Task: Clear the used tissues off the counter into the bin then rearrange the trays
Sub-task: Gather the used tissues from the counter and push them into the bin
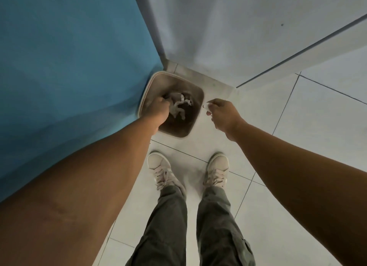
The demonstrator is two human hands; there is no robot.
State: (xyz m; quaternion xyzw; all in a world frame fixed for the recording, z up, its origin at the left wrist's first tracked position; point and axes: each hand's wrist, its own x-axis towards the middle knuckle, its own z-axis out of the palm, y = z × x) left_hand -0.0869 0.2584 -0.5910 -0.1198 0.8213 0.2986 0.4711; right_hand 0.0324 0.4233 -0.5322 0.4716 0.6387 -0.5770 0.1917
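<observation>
Stands over the bin [195, 90] on the floor [198, 146], in a corner beside a blue wall [69, 57]; sees crumpled tissues [178, 105] already inside it. Holds the left hand [156, 109] directly above the opening, fingers curled downward and blurred; cannot tell if gripping anything. Pinches a small white tissue scrap [205, 106] with the fingers [213, 102] of the right hand [223, 114], just outside the right rim, above bare tile. Needs, probably, only a short carry to the left, over the rim, before letting go; risks otherwise dropping it on the floor. Sees no trays and no tabletop here.
</observation>
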